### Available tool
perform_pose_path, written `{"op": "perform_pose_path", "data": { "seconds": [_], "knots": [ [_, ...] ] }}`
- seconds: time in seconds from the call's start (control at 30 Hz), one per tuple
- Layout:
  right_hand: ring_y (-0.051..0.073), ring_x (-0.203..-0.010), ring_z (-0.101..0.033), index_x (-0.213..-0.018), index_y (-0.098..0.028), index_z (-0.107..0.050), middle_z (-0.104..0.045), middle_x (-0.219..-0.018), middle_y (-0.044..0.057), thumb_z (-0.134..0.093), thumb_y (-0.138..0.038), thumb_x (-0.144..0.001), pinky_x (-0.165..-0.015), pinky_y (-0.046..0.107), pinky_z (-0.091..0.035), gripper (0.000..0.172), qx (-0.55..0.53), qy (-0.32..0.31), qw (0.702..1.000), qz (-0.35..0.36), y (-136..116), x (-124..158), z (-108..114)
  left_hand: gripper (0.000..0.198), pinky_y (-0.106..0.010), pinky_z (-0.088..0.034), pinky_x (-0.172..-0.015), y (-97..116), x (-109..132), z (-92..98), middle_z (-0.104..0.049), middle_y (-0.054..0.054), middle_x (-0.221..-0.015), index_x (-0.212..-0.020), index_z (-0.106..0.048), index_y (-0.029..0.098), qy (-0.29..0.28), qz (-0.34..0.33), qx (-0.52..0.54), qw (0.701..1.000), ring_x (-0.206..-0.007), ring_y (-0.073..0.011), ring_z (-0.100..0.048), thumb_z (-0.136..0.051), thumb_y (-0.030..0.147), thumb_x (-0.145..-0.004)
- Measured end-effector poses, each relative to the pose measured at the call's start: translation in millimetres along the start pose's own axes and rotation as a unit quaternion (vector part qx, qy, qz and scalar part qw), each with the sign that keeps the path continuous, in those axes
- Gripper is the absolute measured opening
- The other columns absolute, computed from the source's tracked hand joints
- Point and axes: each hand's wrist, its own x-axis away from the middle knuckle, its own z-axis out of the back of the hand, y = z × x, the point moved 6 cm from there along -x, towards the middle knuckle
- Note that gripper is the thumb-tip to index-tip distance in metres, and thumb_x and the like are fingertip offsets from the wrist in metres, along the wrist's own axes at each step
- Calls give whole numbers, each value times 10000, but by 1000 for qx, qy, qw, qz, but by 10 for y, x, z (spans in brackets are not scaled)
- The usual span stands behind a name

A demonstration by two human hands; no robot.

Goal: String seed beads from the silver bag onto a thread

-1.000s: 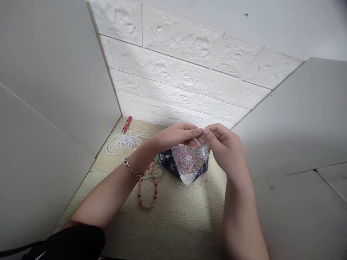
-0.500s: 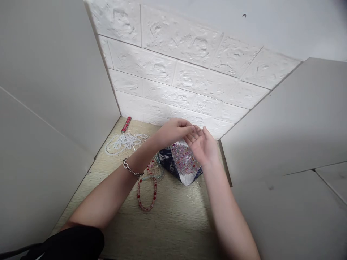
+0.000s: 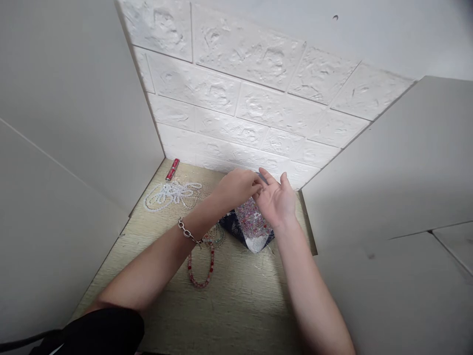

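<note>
A clear bag of tiny pink and mixed beads (image 3: pixel 252 225) rests on a dark blue patterned pouch (image 3: pixel 229 226) in the middle of the wooden table (image 3: pixel 236 301). My left hand (image 3: pixel 236 189), with a metal bracelet on its wrist, is curled over the top of the bag, its fingertips pinched together near my right palm. My right hand (image 3: pixel 276 199) is held palm up just above the bag, fingers stretched out and apart. Whether something tiny lies between the left fingertips is hidden.
A red and pink bead necklace (image 3: pixel 201 264) lies left of the pouch, beside a pale green strand (image 3: pixel 214 235). A heap of white bead strings (image 3: pixel 170 193) and a small red tube (image 3: pixel 172 169) sit at the back left. White panels wall in the table on three sides.
My right hand has let go of the bag's top and turned palm up with its fingers spread. My left hand has lowered a little, staying curled over the bag.
</note>
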Motion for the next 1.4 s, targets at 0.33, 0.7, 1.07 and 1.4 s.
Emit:
{"op": "perform_pose_path", "data": {
  "seconds": [0.33, 0.7, 1.07, 1.4],
  "knots": [
    [90, -610, -525, -880, -169, -552, -598, -776, 43, -252, -597, -811, -595, 218, -431, 528, 62, -21, 998, 17, 5, 35, -36, 258, -260, -319, -551, 30, 8, 35, -684, -63, -704, -751, -672, 152, 3, -30, -100, 995, -657, -154, -580, -453, 288, -743],
    [61, -534, -526, -774, -165, -545, -556, -601, -26, -553, -247, -742, -527, 188, -443, 88, 60, 35, 997, 35, 0, 14, 70, 247, -213, -315, -530, 148, 52, 290, -617, -3, -610, -787, -670, 141, 85, 0, 7, 996, -557, -88, -478, -482, 294, -741],
    [11, -328, -137, -649, -180, -415, -203, -417, -117, -605, -320, -702, -332, 171, -100, 242, 117, -38, 992, -20, 9, 52, 20, 247, -218, -275, -509, 97, 37, 345, -529, 25, -509, -773, -690, 151, 64, -19, -1, 998, -489, -68, -387, -516, 323, -733],
    [11, -314, -165, -633, -161, -485, -239, -371, -116, -631, -330, -674, -334, 190, -87, 227, 238, -23, 971, 33, -91, 43, 72, 205, -219, -359, -590, 104, 18, 290, -683, -45, -722, -775, -701, 155, 14, -60, -47, 997, -661, -116, -565, -521, 247, -741]
  ]
}}
